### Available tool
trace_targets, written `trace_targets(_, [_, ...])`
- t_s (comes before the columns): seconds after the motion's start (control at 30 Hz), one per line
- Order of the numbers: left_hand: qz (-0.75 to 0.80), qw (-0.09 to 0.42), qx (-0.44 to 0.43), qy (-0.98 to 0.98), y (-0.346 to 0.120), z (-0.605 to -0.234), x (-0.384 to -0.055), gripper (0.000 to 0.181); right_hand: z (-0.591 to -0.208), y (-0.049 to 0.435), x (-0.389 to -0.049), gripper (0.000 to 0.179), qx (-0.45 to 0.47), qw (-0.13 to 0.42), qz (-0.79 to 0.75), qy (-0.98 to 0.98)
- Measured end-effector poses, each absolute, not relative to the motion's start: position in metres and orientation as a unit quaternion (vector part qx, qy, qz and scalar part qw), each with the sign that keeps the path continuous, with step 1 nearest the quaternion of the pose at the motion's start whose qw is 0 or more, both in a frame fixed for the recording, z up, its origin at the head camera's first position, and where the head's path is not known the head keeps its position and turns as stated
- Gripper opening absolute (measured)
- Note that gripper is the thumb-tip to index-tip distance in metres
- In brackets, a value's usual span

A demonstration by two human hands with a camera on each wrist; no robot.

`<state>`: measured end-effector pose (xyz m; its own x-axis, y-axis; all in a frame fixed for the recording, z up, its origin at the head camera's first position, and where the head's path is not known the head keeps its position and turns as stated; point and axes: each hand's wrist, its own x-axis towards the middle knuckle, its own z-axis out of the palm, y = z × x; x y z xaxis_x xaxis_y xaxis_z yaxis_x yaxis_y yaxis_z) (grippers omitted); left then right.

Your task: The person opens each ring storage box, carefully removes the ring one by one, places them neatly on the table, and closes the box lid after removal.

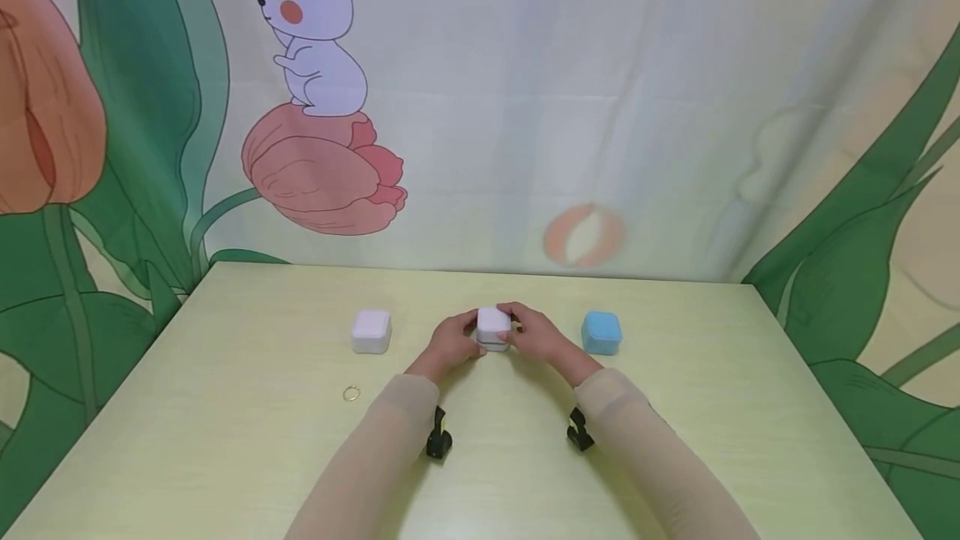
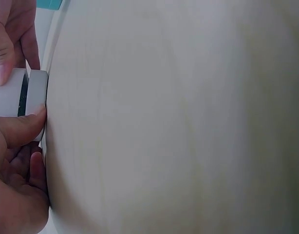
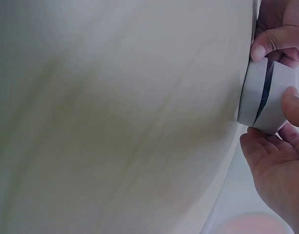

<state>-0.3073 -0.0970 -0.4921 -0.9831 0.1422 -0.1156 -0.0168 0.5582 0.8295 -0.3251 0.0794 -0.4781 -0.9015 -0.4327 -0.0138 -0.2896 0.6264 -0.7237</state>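
A small white jewelry box (image 1: pixel 493 324) sits on the table between both hands. My left hand (image 1: pixel 454 340) grips its lower part from the left, thumb on the front side. From the right, my right hand (image 1: pixel 534 333) holds the upper part, the lid, with its thumb on the near face. In the right wrist view, a dark wedge-shaped gap parts the lid (image 3: pixel 281 85) from the base (image 3: pixel 252 87), wider towards the left hand. The inside of the box is hidden.
A second white box (image 1: pixel 371 332) stands left of the hands, and a blue box (image 1: pixel 602 333) stands to the right. A thin gold-coloured ring (image 1: pixel 351 393) lies on the table (image 1: pixel 225 440) at front left. Behind the table hangs a printed curtain (image 1: pixel 480 107).
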Motion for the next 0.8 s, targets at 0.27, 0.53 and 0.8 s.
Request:
trace_targets(0.27, [0.475, 0.084, 0.035, 0.875, -0.0975, -0.4918, -0.3068, 0.074, -0.4797, 0.0786, -0.3275, 0.046, -0.198, 0.096, -0.377, 0.900])
trace_targets(0.53, [0.474, 0.084, 0.031, 0.876, -0.0971, -0.4912, -0.3070, 0.074, -0.4803, 0.0797, -0.3296, 0.046, -0.195, 0.104, -0.384, 0.897])
trace_targets(0.8, [0.479, 0.090, 0.029, 0.873, -0.0973, -0.4887, -0.3057, 0.074, -0.4802, 0.0801, -0.3310, 0.046, -0.181, 0.117, -0.398, 0.892])
